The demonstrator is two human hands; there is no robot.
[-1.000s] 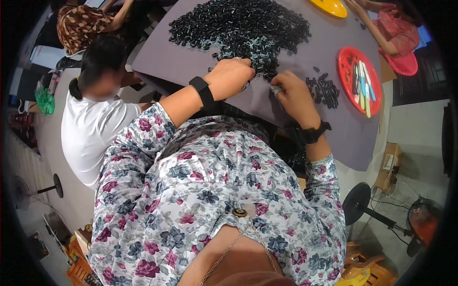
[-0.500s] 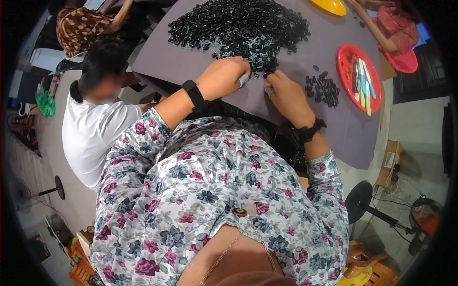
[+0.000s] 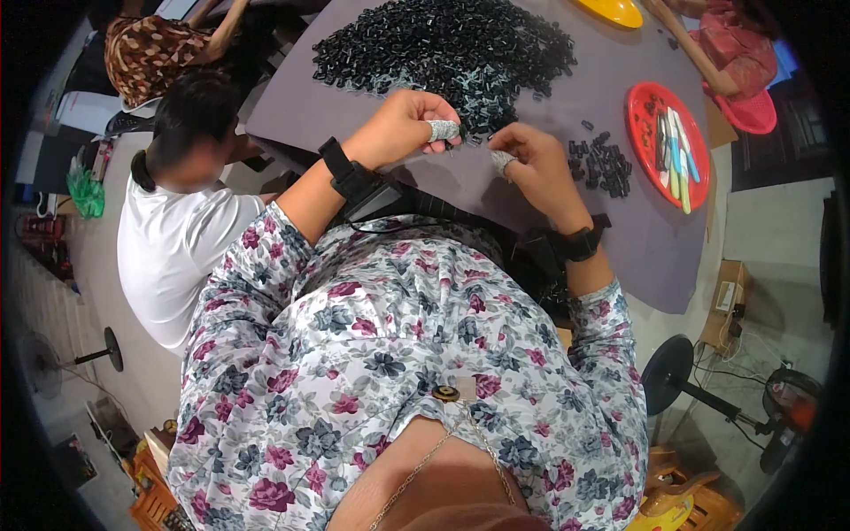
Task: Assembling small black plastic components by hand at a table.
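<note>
My left hand (image 3: 398, 128) hovers over the grey table (image 3: 310, 115) at the near edge of a big heap of small black parts (image 3: 443, 44). Its fingers are pinched, one fingertip wrapped in pale tape, with a small black part (image 3: 463, 140) at the tips. My right hand (image 3: 536, 168) is a few centimetres to its right, fingers curled, one tip also taped; I cannot see what is inside it. Both wrists wear black bands. A small separate pile of black parts (image 3: 604, 165) lies just right of my right hand.
A red plate (image 3: 645, 133) with several stick-like tools sits right of the small pile, and a yellow dish (image 3: 611, 11) at the far edge. A person in a white shirt (image 3: 177, 248) sits to my left. Other people work at the far left and far right. A fan base (image 3: 668, 376) stands on the floor.
Both hands have drawn back from the edge of the big heap toward me and come closer together, fingertips facing each other.
</note>
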